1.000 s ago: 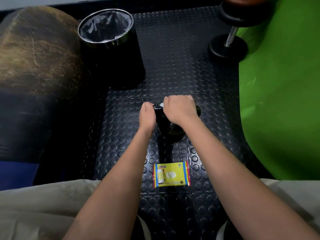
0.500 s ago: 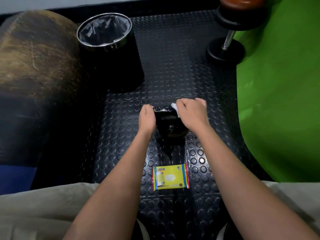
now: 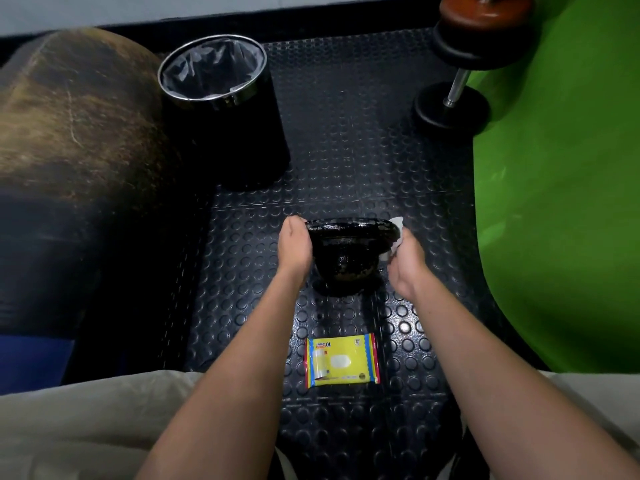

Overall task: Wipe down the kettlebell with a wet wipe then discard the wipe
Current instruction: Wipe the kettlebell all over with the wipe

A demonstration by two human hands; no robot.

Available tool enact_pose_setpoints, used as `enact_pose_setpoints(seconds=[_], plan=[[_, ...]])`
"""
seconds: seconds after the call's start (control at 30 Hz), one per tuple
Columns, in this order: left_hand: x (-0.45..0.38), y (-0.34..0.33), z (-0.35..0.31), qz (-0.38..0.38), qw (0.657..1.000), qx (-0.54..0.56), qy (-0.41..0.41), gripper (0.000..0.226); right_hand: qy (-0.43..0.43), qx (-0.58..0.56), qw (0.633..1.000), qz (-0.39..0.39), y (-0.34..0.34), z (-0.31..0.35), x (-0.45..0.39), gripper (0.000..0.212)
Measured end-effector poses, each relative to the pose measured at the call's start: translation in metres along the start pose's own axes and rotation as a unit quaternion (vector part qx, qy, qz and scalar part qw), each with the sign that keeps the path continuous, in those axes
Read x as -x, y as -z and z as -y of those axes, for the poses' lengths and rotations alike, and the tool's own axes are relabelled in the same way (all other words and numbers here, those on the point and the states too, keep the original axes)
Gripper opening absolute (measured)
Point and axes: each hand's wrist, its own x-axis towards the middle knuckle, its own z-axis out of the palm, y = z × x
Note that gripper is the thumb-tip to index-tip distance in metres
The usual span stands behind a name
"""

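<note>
A black kettlebell [image 3: 348, 252] stands on the studded rubber floor mat [image 3: 346, 150], its handle wet and glistening. My left hand [image 3: 294, 245] grips the left end of the handle. My right hand [image 3: 405, 261] holds a white wet wipe [image 3: 397, 233] pressed against the handle's right end. A black bin [image 3: 221, 109] with a chrome rim and grey liner stands behind and to the left of the kettlebell.
A yellow pack of wet wipes [image 3: 341, 364] lies on the mat near my knees. A dumbbell [image 3: 464, 64] stands at the back right. A green mat [image 3: 561, 188] covers the right side. A large brown padded bolster [image 3: 69, 150] lies on the left.
My right hand has slid with the wipe from over the middle of the handle to its right end, uncovering the kettlebell's top. My left hand has stayed on the left end.
</note>
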Motion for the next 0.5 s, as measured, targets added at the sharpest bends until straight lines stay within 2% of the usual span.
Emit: enact_pose_setpoints(seconds=[0.07, 0.13, 0.2, 0.3, 0.37, 0.43, 0.5], plan=[[0.001, -0.001, -0.001, -0.006, 1.0, 0.004, 0.006, 0.028, -0.001, -0.017, 1.0, -0.025, -0.003, 0.005, 0.002, 0.039], [0.0, 0.0, 0.0, -0.009, 1.0, 0.008, 0.01, 0.027, 0.011, 0.015, 0.999, -0.043, -0.01, 0.009, 0.005, 0.038], [0.0, 0.001, 0.002, -0.008, 1.0, 0.01, 0.013, 0.027, 0.034, 0.065, 0.995, -0.063, -0.017, 0.012, 0.004, 0.048], [-0.003, 0.001, 0.003, -0.009, 1.0, 0.017, 0.021, 0.026, 0.15, 0.175, 0.969, -0.087, -0.027, 0.018, 0.009, 0.035], [-0.003, 0.001, 0.001, -0.011, 0.999, 0.02, 0.023, 0.025, 0.259, 0.298, 0.915, -0.09, -0.034, 0.025, 0.016, 0.036], [-0.004, 0.0, 0.001, -0.017, 0.999, 0.021, 0.02, 0.025, 0.349, 0.454, 0.814, -0.092, -0.043, 0.026, 0.019, 0.043], [-0.004, 0.0, 0.002, -0.021, 1.0, 0.016, 0.013, 0.027, 0.402, 0.567, 0.71, -0.116, -0.052, 0.024, 0.02, 0.054]])
